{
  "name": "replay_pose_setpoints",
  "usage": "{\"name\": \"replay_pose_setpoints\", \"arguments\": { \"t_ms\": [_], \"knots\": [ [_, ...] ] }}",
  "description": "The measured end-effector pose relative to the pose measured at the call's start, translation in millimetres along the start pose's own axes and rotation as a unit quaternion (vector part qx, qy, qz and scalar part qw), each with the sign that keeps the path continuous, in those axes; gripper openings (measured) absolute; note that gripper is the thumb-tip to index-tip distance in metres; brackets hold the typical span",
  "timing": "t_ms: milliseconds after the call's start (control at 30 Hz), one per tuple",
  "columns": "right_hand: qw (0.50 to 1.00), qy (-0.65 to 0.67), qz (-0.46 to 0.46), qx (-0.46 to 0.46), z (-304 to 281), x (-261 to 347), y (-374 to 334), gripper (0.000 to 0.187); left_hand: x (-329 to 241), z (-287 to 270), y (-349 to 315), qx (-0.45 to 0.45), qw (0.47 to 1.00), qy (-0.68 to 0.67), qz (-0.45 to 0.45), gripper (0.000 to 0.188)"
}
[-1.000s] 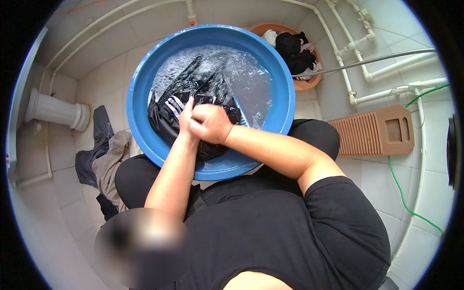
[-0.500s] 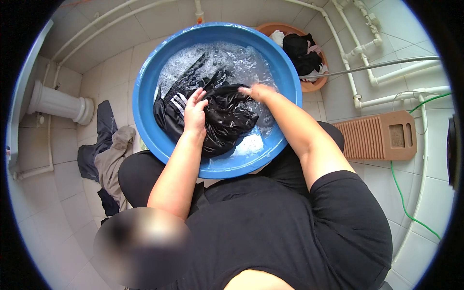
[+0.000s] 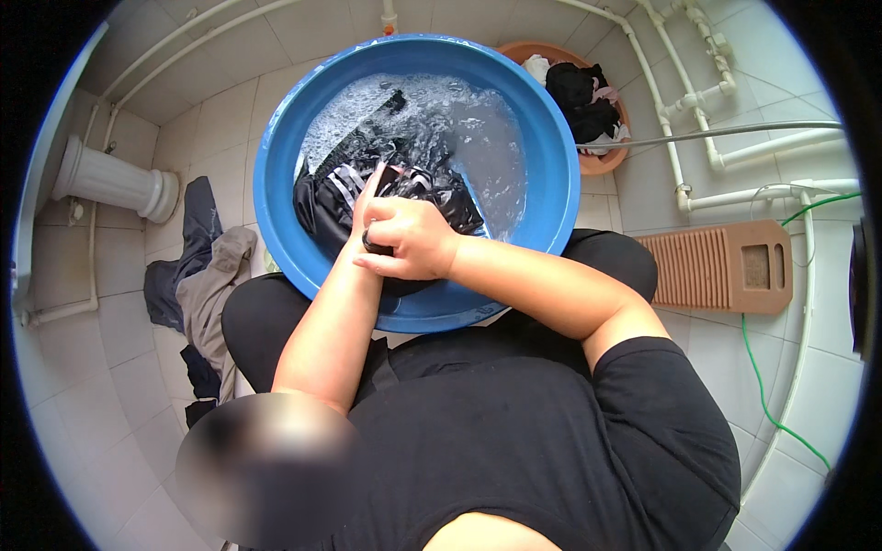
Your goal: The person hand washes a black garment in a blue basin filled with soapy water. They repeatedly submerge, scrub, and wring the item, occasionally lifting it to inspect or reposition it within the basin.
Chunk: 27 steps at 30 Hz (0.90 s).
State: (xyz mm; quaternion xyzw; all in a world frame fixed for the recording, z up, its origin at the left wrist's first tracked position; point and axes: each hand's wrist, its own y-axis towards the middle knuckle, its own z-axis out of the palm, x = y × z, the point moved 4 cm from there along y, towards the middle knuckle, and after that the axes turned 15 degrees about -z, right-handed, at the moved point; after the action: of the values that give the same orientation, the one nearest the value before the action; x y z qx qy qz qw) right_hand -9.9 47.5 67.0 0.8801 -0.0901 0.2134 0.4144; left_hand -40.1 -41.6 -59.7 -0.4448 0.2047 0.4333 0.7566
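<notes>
A blue basin [image 3: 553, 184] of foamy water stands between my knees, with a wet, shiny black garment [image 3: 322, 204] with white stripes bunched in it. My left hand [image 3: 367, 202] is held edge-on over the cloth with its fingers stretched out, partly hidden by the other hand. My right hand [image 3: 413, 241] lies across my left wrist, its fingers curled round a small bunch of the black cloth. The rest of the garment lies in the water beyond and below both hands.
Behind the basin at the right, an orange tub [image 3: 602, 163] holds more clothes. A brown washboard [image 3: 721, 266] lies on the tiles to my right, near white pipes [image 3: 678, 170] and a green cord [image 3: 758, 386]. Grey and beige clothes [image 3: 216, 275] lie on the floor at left.
My right hand has come from the basin's far right side, nearer and leftward, to my left wrist, drawing up black cloth. My left hand has stayed in about the same place.
</notes>
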Motion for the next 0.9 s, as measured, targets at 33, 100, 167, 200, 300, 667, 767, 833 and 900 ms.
{"name": "replay_pose_setpoints", "arguments": {
  "t_ms": [33,100,167,200,300,667,767,833,900],
  "knots": [
    [0.999,-0.04,-0.002,-0.016,0.7,-5.5,0.2,0.027,-0.4,0.7,-1.2,-0.01,0.999,-0.05,-0.009,0.031],
    [0.984,-0.149,0.1,-0.013,4.6,-45.3,-21.9,0.03,1.0,14.7,-3.5,-0.027,0.988,-0.148,-0.029,0.031],
    [0.929,-0.118,0.337,-0.094,-7.9,-84.1,-36.5,0.035,-14.0,39.3,-19.3,-0.121,0.991,-0.047,-0.018,0.033],
    [0.939,-0.148,0.3,-0.079,-6.5,-80.2,-34.9,0.034,-15.4,45.4,-25.6,-0.145,0.987,-0.061,-0.03,0.03],
    [0.984,-0.108,0.133,-0.055,7.2,-31.4,-9.0,0.028,13.0,10.7,-3.8,0.063,0.976,-0.207,-0.012,0.024],
    [0.921,-0.226,0.314,-0.051,-72.1,-146.0,-71.7,0.04,-38.1,43.9,-37.3,0.085,0.992,0.0,-0.096,0.02],
    [0.874,-0.106,0.475,0.016,-94.1,-162.6,-100.8,0.043,-66.8,33.2,-54.3,0.099,0.958,0.27,-0.022,0.017],
    [0.855,-0.056,0.513,0.05,-87.0,-165.6,-125.5,0.052,-68.7,43.3,-73.7,0.164,0.91,0.377,-0.05,0.018],
    [0.82,0.054,0.57,0.029,-71.6,-168.7,-149.3,0.063,-67.2,60.6,-87.0,0.154,0.756,0.63,-0.091,0.027]
  ]
}}
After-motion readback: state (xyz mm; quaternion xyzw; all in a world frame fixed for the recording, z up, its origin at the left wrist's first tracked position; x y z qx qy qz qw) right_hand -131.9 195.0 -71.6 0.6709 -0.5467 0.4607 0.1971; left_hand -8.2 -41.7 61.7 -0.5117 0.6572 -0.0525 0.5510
